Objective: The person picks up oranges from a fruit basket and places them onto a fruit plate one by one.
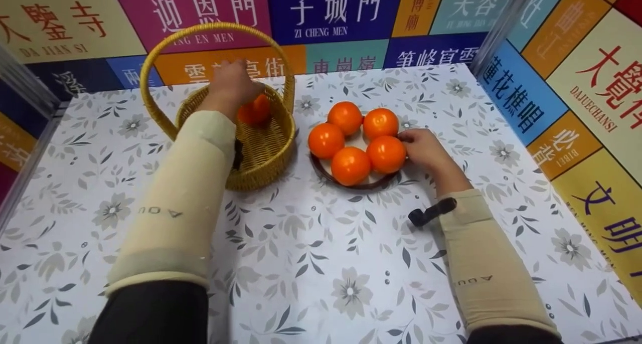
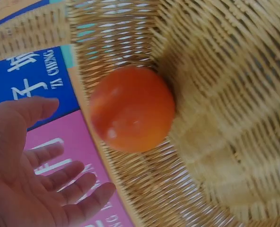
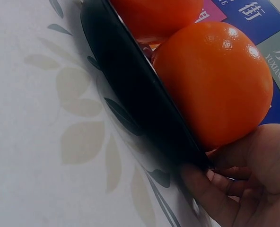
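Note:
My left hand [image 1: 231, 86] is over the wicker basket [image 1: 266, 169], fingers spread and loosely bent with nothing in them. Inside the basket, an orange [image 2: 133, 109] lies near the wall, a little apart from the left hand [image 2: 50, 165] in the left wrist view. To the right stands a plate [image 1: 321, 169] with a dark rim and pale inside, bearing several oranges [image 1: 351, 166]. My right hand [image 1: 424, 151] pinches the plate's right edge, beside the nearest orange [image 3: 215, 87]. In the right wrist view, the fingers of the right hand [image 3: 253, 175] are at the dark rim.
The basket's tall arched handle [image 1: 215, 25] rises around the left forearm. A white floral cloth [image 1: 331, 264] covers the table. Printed panels with large characters [image 1: 331, 13] stand along the back and right side.

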Motion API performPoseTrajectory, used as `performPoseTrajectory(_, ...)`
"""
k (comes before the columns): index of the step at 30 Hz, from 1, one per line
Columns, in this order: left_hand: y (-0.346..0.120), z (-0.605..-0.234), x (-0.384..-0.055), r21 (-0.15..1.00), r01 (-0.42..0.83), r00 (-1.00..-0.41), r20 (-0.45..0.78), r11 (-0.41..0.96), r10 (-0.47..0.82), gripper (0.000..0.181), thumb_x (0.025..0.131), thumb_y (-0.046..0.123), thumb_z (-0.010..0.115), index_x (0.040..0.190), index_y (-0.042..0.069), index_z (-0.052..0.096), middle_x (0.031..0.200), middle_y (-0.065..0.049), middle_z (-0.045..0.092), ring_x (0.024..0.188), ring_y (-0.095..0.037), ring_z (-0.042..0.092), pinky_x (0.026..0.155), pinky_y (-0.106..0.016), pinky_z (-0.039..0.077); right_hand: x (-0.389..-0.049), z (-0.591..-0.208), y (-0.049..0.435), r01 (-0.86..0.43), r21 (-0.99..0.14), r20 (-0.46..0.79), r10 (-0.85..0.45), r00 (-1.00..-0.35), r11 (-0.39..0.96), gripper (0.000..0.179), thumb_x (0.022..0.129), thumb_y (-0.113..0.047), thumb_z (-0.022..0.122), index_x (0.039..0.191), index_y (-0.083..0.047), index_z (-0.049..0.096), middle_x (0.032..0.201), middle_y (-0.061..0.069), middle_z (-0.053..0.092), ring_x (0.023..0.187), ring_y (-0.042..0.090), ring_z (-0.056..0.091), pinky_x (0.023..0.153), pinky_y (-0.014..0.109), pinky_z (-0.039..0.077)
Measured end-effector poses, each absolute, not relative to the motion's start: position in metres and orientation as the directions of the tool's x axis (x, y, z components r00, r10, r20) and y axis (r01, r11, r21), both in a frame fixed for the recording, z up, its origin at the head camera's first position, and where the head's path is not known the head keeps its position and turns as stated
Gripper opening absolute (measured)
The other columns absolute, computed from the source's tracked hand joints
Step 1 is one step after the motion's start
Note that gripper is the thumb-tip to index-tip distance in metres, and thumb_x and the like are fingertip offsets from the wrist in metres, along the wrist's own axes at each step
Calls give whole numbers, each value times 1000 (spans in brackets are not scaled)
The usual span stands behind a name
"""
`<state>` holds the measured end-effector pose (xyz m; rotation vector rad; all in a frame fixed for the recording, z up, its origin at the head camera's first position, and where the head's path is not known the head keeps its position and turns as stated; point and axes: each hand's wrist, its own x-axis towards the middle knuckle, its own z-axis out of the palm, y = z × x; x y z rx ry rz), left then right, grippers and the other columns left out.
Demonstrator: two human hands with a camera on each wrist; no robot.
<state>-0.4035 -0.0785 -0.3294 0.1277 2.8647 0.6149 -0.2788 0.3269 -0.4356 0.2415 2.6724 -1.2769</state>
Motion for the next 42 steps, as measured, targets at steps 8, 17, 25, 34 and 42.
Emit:
performPoseTrajectory(8, -77, -349, -408, 468, -49, -942, -314, 882, 114, 81, 94, 41, 71, 158, 10, 34, 158, -19, 36, 140, -36, 44, 117, -51, 43, -277, -435, 328, 235, -760, -244, 69, -967, 606, 40, 103, -20, 56, 138, -2, 63, 138, 20, 63, 124, 33, 53, 117, 50, 37)
performPoseTrajectory(17, -78, -368, -405, 533, -75, -922, -360, 843, 145, 95, 93, 42, 73, 165, 13, 19, 164, -16, 32, 142, -34, 42, 120, -52, 39, -278, -439, 328, 219, -756, -223, 73, -972, 617, 39, 102, -18, 55, 136, -1, 65, 134, 20, 64, 119, 32, 54, 111, 46, 40)
performPoseTrajectory(25, -76, -374, -405, 541, -67, -924, -351, 838, 153, 107, 91, 38, 75, 168, 16, 4, 171, -16, 19, 147, -35, 36, 124, -53, 33, -279, -437, 328, 238, -750, -236, 88, -968, 616, 39, 102, -19, 56, 137, -3, 64, 136, 19, 63, 121, 32, 53, 113, 47, 39)
performPoseTrajectory(34, -76, -376, -405, 505, -7, -937, -304, 863, 171, 101, 90, 34, 77, 166, 10, 14, 168, -23, 17, 151, -39, 29, 124, -55, 31, -278, -438, 327, 214, -762, -216, 73, -974, 612, 40, 102, -20, 57, 136, -2, 65, 135, 20, 64, 121, 31, 54, 114, 47, 39)
performPoseTrajectory(42, -76, -354, -402, 461, 52, -943, -270, 886, 196, 99, 91, 31, 76, 165, 6, 15, 170, -26, 14, 155, -44, 24, 125, -57, 28, -278, -437, 330, 218, -765, -216, 78, -973, 606, 41, 102, -22, 58, 137, -2, 64, 138, 19, 64, 125, 32, 54, 117, 48, 37)
